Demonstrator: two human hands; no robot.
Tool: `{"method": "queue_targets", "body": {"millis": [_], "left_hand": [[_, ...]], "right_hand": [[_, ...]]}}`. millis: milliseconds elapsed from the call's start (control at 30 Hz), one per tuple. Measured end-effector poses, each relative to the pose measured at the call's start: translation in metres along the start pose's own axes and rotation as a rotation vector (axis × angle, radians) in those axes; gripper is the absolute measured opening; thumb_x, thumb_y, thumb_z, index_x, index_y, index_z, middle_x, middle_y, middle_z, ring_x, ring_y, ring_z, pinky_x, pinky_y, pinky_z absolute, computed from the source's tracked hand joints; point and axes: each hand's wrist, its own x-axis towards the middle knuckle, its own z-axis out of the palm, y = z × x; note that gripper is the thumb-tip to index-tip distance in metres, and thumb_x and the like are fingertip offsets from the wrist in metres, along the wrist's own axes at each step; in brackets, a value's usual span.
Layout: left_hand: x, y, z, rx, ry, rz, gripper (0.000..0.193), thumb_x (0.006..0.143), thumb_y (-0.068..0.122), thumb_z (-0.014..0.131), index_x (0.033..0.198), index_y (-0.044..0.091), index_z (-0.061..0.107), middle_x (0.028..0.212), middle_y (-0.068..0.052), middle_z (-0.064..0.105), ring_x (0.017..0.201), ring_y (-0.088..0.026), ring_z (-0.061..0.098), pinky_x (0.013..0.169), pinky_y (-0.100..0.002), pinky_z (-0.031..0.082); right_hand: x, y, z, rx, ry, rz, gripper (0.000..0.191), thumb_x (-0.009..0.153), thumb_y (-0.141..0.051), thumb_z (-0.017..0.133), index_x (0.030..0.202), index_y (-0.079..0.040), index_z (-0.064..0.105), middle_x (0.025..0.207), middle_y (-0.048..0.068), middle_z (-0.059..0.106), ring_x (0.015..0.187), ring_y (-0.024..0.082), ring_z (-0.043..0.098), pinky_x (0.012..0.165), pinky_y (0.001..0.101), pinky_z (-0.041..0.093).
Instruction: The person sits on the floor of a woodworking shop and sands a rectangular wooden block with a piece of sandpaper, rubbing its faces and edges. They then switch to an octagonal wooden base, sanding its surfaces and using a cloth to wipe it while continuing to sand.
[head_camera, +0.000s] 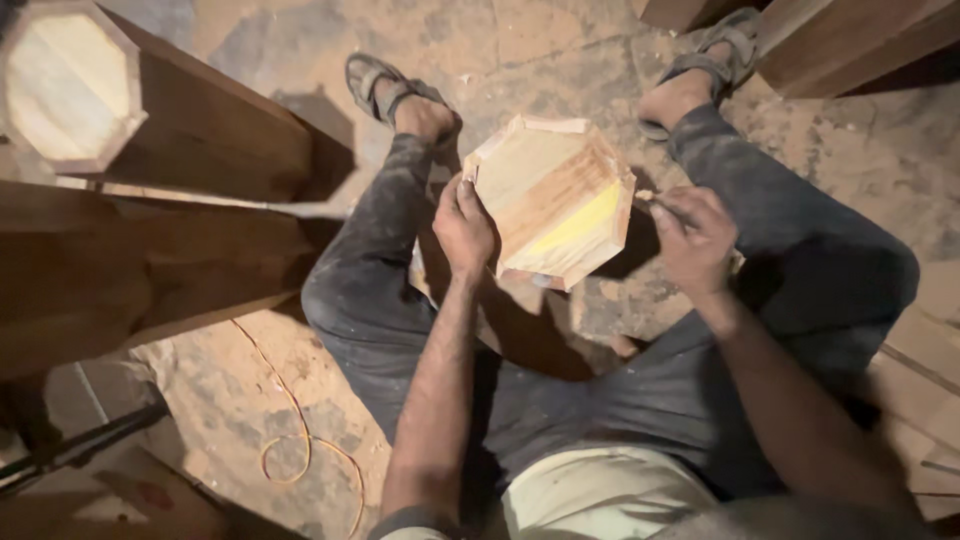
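An octagonal wooden piece (553, 195) with a raised rim and a yellow patch stands upright between my knees, its flat end facing up. My left hand (462, 225) grips its left edge, fingers curled over the rim. My right hand (693, 235) is closed around a small tool whose tip touches the piece's right edge; the tool is mostly hidden by the fingers. I sit on the floor in dark dusty trousers, sandalled feet (395, 92) spread to either side.
A tall octagonal wooden column (70, 85) stands at upper left, with dark wooden blocks (130, 270) beside it. More timber (850, 40) lies at upper right. An orange cord (300, 440) curls on the dusty floor.
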Motion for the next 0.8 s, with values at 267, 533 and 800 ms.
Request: {"method": "queue_targets", "body": {"millis": [267,533,800], "left_hand": [[-0.002,0.003,-0.001,-0.05,-0.007,0.009,0.032,0.105,0.024,0.054,0.12,0.001,0.07,0.102,-0.018,0.077,0.093,-0.024,0.074,0.085,-0.036,0.057],[0.003,-0.014,-0.001,-0.076,0.011,-0.021,0.032,0.104,0.025,0.057,0.119,0.0,0.07,0.103,-0.017,0.077,0.095,-0.021,0.075,0.087,-0.034,0.056],[0.007,-0.055,-0.006,-0.307,-0.106,-0.038,0.036,0.107,0.028,0.051,0.123,-0.001,0.068,0.106,-0.015,0.076,0.097,-0.021,0.067,0.09,-0.035,0.054]], "right_hand": [[-0.011,-0.033,0.012,-0.443,-0.267,-0.334,0.042,0.077,0.008,0.068,0.119,0.005,0.071,0.112,0.018,0.069,0.102,0.035,0.067,0.093,0.0424,0.055],[-0.032,-0.053,0.022,-0.647,-0.272,-0.296,0.043,0.083,-0.001,0.072,0.125,0.007,0.069,0.106,0.016,0.063,0.097,0.033,0.065,0.087,0.042,0.055],[-0.076,-0.032,0.013,-0.558,-0.426,-0.048,0.04,0.081,-0.001,0.064,0.119,0.006,0.071,0.095,0.021,0.06,0.084,0.039,0.062,0.073,0.0483,0.052]]}}
